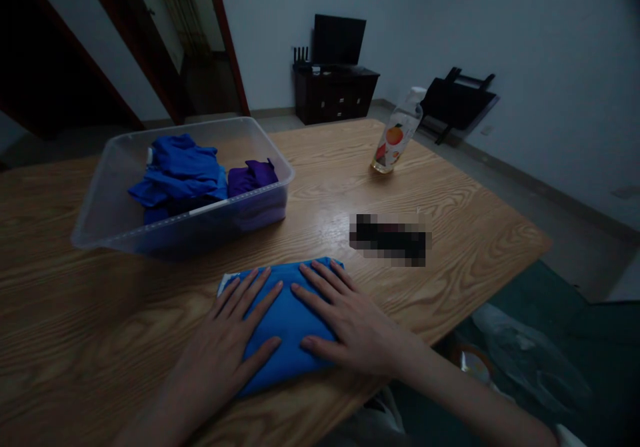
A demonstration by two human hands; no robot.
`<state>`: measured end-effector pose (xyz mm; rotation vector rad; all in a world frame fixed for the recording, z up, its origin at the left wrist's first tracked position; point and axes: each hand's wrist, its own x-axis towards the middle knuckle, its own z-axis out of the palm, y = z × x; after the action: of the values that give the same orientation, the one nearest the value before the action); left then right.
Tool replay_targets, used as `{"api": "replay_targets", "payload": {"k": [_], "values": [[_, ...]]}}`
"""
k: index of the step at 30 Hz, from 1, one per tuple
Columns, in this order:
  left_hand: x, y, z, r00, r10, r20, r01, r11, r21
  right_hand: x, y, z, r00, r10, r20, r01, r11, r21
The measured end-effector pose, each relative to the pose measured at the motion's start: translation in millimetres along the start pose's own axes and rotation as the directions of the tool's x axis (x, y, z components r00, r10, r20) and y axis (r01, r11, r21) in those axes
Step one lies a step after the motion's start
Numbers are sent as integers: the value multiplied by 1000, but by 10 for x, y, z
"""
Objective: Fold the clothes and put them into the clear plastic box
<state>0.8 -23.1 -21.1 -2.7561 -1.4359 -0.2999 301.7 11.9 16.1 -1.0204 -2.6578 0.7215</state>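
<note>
While both lie flat with fingers spread, grasping nothing, the left hand and right hand press the folded blue cloth beneath them on the wooden tabletop.

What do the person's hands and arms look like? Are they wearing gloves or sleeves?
No gloves: the left hand and the right hand are both bare, with no rings or watch showing. Both forearms are bare too, with no sleeve as far as the picture reaches. The fingers are long and slim, with short, plain nails.

A folded blue cloth lies flat at the table's near edge.
</note>
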Motion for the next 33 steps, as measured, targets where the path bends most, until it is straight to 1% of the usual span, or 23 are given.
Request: {"api": "replay_targets", "payload": {"k": [2,4,6,9,12,14,15,17,19,21,24,26,27,29,31,33], "values": [[-6,-24,-4,1000,-11,12,11,1000,-9,5,22,-24,1000,-10,15,10,1000,12],[31,-60,-35,999,-46,21,47,998,-39,19,52,-44,999,-40,28,40,999,24],[135,-100,-103,994,-93,50,98,991,-92,41,84,-53,997,-72,37,72,997,21],[391,-146,-234,986,-116,121,135,978,-162,66,90,-49,994,-101,35,102,994,-28],[643,-183,-310,979,-122,165,151,973,-176,42,-3,-28,991,-129,-37,124,984,-125],[757,-216,-320,973,-124,196,162,968,-190,-13,-116,-7,978,-197,-75,180,966,-186],[796,-237,-320,967,-122,224,170,963,-208,-48,-177,4,968,-241,-66,223,953,-207],[840,-279,-327,947,-121,298,206,941,-270,-119,-283,24,950,-312,-24,298,925,-237],[846,-316,-352,917,-122,380,260,905,-336,-170,-335,34,940,-341,3,330,906,-264],[818,-343,-394,889,-115,444,306,870,-387,-193,-313,24,934,-356,1,341,893,-293],[714,-362,-466,863,-101,494,363,804,-470,-190,-175,-36,932,-363,-3,342,879,-332],[614,-354,-495,858,-87,506,403,725,-558,-187,-67,-84,948,-312,-56,272,891,-363],[560,-341,-498,859,-97,502,423,689,-589,-189,-24,-101,960,-263,-100,211,907,-366],[460,-290,-473,860,-142,490,459,635,-622,-201,30,-109,973,-104,-208,34,948,-317],[385,-212,-411,855,-221,469,499,595,-630,-222,38,-81,957,81,-280,-138,972,-192],[349,-120,-329,847,-293,443,530,531,-661,-243,10,-25,930,203,-307,-225,974,-38]]}}
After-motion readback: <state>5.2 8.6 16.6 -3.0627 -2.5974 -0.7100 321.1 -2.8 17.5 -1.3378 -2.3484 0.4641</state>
